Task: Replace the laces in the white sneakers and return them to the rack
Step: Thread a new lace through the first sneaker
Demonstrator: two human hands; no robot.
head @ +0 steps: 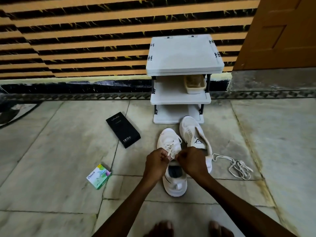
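Observation:
Two white sneakers stand on the stone floor before a small white rack point(181, 98). The left sneaker point(171, 171) is laced, toe pointing away from me. My left hand point(156, 162) and my right hand point(192, 161) meet over its tongue, each pinching a lace end near the top eyelets. The right sneaker point(195, 135) has no lace and its tongue is pulled open. A loose whitish lace point(237, 166) lies in a tangle on the floor to its right.
A black phone box point(123, 130) lies left of the sneakers, a small green-and-white box point(98, 176) nearer me. A beige basket point(195, 83) sits on the rack's middle shelf. My two bare feet point(188, 228) show at the bottom edge. A wooden door point(282, 31) stands at right.

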